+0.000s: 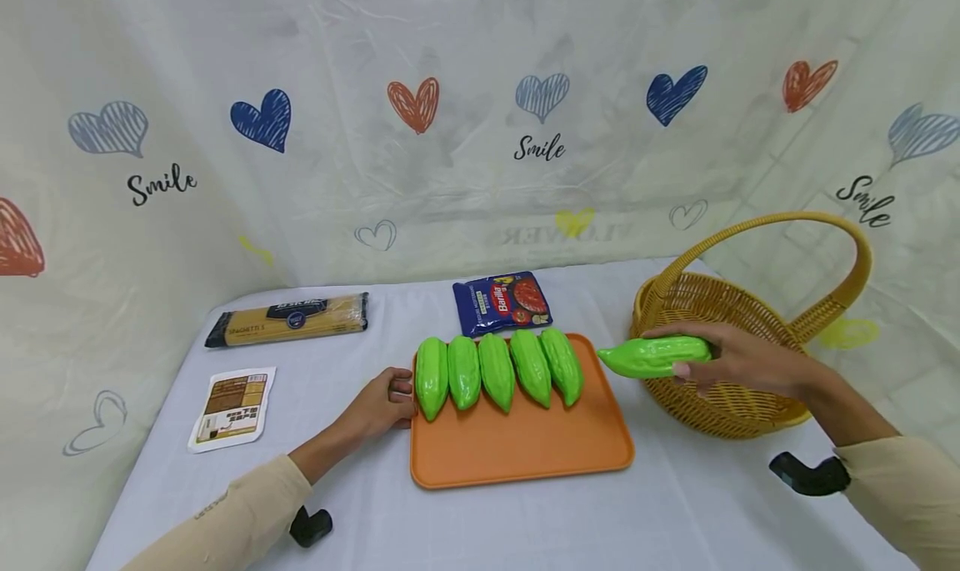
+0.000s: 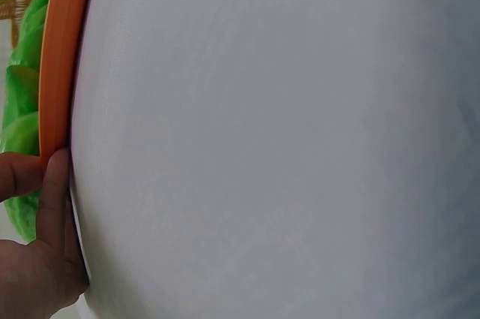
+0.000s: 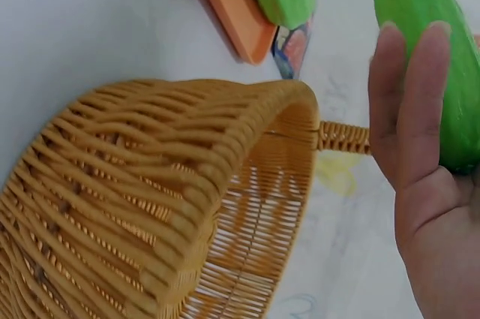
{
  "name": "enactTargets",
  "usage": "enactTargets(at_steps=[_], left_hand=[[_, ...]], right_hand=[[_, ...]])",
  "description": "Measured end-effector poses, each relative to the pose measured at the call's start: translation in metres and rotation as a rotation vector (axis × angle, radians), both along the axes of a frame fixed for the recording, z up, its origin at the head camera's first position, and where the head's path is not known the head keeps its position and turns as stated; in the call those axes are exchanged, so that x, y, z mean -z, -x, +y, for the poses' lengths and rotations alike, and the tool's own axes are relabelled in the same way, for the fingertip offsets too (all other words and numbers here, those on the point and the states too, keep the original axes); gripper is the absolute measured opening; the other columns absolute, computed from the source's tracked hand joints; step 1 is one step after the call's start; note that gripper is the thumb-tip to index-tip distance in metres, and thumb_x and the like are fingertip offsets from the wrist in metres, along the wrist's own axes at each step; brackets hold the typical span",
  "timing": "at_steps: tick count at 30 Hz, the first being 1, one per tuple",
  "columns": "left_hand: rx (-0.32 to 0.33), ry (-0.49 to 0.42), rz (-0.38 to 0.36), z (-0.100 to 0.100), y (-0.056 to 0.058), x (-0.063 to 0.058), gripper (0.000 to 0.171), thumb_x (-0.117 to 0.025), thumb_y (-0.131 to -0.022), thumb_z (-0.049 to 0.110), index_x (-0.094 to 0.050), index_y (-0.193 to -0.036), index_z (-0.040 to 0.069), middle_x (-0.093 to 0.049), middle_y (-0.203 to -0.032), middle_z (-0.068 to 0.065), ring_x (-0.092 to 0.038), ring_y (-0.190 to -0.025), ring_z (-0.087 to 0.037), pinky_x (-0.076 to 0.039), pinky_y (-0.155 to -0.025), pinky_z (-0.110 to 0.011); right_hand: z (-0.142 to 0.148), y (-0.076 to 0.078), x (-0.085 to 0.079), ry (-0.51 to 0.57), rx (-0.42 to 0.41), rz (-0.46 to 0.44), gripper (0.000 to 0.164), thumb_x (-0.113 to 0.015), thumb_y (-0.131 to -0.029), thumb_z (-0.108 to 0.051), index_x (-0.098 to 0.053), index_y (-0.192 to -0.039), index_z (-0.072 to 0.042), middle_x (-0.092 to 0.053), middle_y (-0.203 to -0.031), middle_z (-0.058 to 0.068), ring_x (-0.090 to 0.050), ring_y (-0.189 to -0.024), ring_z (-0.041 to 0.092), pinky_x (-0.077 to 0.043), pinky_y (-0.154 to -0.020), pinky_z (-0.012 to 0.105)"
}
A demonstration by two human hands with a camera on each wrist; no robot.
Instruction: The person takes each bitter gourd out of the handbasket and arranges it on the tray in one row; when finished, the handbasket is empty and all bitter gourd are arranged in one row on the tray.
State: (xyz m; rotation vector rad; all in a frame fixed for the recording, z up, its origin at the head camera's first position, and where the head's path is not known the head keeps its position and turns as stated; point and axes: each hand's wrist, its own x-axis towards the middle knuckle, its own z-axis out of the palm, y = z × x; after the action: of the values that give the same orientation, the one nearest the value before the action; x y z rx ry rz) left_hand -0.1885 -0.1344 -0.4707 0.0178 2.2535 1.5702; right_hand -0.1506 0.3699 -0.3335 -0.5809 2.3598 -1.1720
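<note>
An orange tray (image 1: 517, 450) lies on the table with several glossy green bitter melons (image 1: 496, 373) side by side along its back half. My left hand (image 1: 381, 406) pinches the tray's left rim, thumb and fingers on either side of it in the left wrist view. My right hand (image 1: 753, 360) grips one green bitter melon (image 1: 652, 357), its pointed end toward the tray. This melon is held above the left part of a wicker basket (image 1: 697, 417). In the right wrist view, the melon (image 3: 427, 4) lies against the fingers, above and beside the basket rim.
The basket's tall handle (image 1: 780, 219) arches over it at right. Behind the tray lies a blue Barilla packet (image 1: 487, 304). A spaghetti pack (image 1: 300, 321) and a white-edged packet (image 1: 232, 408) lie at left. A printed curtain (image 1: 465, 187) hangs along the back.
</note>
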Motion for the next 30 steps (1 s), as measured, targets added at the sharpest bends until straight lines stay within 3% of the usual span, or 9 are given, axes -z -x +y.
enactTargets(at_steps=[6, 11, 17, 23, 30], left_hand=[[-0.004, -0.004, -0.003, -0.001, 0.0, 0.001, 0.063, -0.066, -0.084, 0.0, -0.043, -0.143, -0.001, -0.053, -0.126, -0.018, -0.06, -0.11, -0.026, -0.064, -0.079, -0.034], [-0.002, 0.003, -0.002, -0.001, 0.0, 0.001, 0.062, -0.065, -0.085, 0.0, -0.044, -0.143, -0.001, -0.053, -0.126, -0.017, -0.06, -0.11, -0.026, -0.063, -0.079, -0.034], [0.002, 0.009, -0.001, 0.0, 0.0, -0.001, 0.062, -0.065, -0.085, 0.001, -0.044, -0.143, 0.0, -0.053, -0.127, -0.018, -0.06, -0.111, -0.026, -0.063, -0.078, -0.034], [0.004, 0.017, -0.003, 0.0, 0.0, -0.001, 0.062, -0.066, -0.086, 0.001, -0.044, -0.143, 0.0, -0.053, -0.127, -0.017, -0.06, -0.111, -0.026, -0.063, -0.078, -0.034], [0.004, 0.02, -0.001, 0.0, -0.001, -0.002, 0.062, -0.066, -0.086, 0.001, -0.044, -0.143, 0.001, -0.054, -0.127, -0.017, -0.06, -0.11, -0.026, -0.063, -0.078, -0.034]], right_hand=[[-0.005, 0.004, 0.006, 0.011, 0.056, 0.034, 0.039, -0.035, -0.11, -0.019, -0.05, -0.144, -0.007, -0.06, -0.114, 0.013, -0.064, -0.082, 0.034, -0.063, -0.061, 0.042], [-0.011, 0.007, 0.01, -0.005, 0.095, 0.068, 0.04, -0.049, -0.106, -0.022, -0.053, -0.145, -0.011, -0.058, -0.116, 0.011, -0.062, -0.081, 0.03, -0.062, -0.061, 0.038], [-0.016, 0.01, 0.017, 0.027, 0.056, 0.084, 0.038, -0.06, -0.1, -0.015, -0.054, -0.136, -0.007, -0.056, -0.112, 0.015, -0.062, -0.083, 0.023, -0.062, -0.064, 0.038], [-0.022, 0.014, 0.024, 0.07, 0.035, 0.11, 0.031, -0.06, -0.099, -0.01, -0.056, -0.13, -0.006, -0.059, -0.102, 0.016, -0.063, -0.079, 0.027, -0.062, -0.065, 0.039], [-0.036, 0.018, 0.028, 0.073, 0.099, 0.125, 0.042, -0.059, -0.101, -0.015, -0.049, -0.141, -0.004, -0.056, -0.118, 0.018, -0.067, -0.084, 0.02, -0.063, -0.067, 0.041]])
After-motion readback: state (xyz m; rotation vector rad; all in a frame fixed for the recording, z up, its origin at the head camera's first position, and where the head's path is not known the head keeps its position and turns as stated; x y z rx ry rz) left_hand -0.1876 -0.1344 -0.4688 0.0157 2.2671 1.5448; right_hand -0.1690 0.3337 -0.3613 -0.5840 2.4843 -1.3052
